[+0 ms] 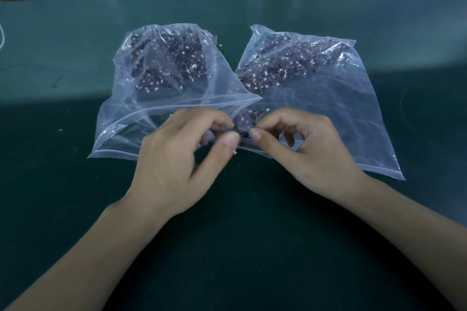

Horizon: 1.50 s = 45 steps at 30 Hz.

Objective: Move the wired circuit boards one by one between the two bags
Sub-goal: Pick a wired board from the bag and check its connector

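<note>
**Clear bags, one board passing at centre frame**

Plastic zip bags lie side by side on the green mat (75, 209), mouths toward the viewer — left bag (121, 121) and right bag (341, 113), each holding dark wired boards heaped at its far end. Both hands meet between the mouths: the left hand (177, 159) and right hand (303, 149) each pinch one small board (243, 134) by thumb and forefinger, likely a hand-over — direction cannot be told.

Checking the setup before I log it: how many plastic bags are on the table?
2: the left bag and the right bag lie side by side, mouths toward the person. None seems hidden.
</note>
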### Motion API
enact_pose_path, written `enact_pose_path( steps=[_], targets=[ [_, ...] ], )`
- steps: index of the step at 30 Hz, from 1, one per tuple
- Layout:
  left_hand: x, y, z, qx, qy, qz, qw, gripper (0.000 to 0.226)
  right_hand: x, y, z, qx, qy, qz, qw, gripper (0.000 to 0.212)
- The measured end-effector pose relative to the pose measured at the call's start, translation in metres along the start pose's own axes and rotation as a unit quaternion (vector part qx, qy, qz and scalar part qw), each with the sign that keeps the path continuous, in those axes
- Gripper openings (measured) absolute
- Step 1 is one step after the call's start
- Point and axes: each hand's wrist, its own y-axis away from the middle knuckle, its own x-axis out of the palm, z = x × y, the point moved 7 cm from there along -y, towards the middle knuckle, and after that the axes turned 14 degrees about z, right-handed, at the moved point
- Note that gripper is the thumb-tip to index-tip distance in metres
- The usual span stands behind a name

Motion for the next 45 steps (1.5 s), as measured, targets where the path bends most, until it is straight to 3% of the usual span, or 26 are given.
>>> enact_pose_path(
  steps=[5, 25, 45],
  targets=[
    [0.0026, -0.0015, 0.0029, -0.003, -0.010, 0.001, 1.000, 0.018, 0.0012, 0.0004, -0.0009, 0.002, 0.000, 0.007, 1.000, 0.011],
    [0.0054, -0.0023, 0.0026, 0.015, 0.042, -0.009, 0.999, 0.017, 0.0055, 0.0000, -0.0002, 0.010, -0.010, 0.036, 0.999, 0.008],
    [0.0079, -0.0020, -0.0021, 0.024, 0.018, -0.003, 1.000, 0.019, 0.0049, 0.0021, 0.0011, 0.010, -0.014, 0.033, 0.999, 0.007]
  ],
)
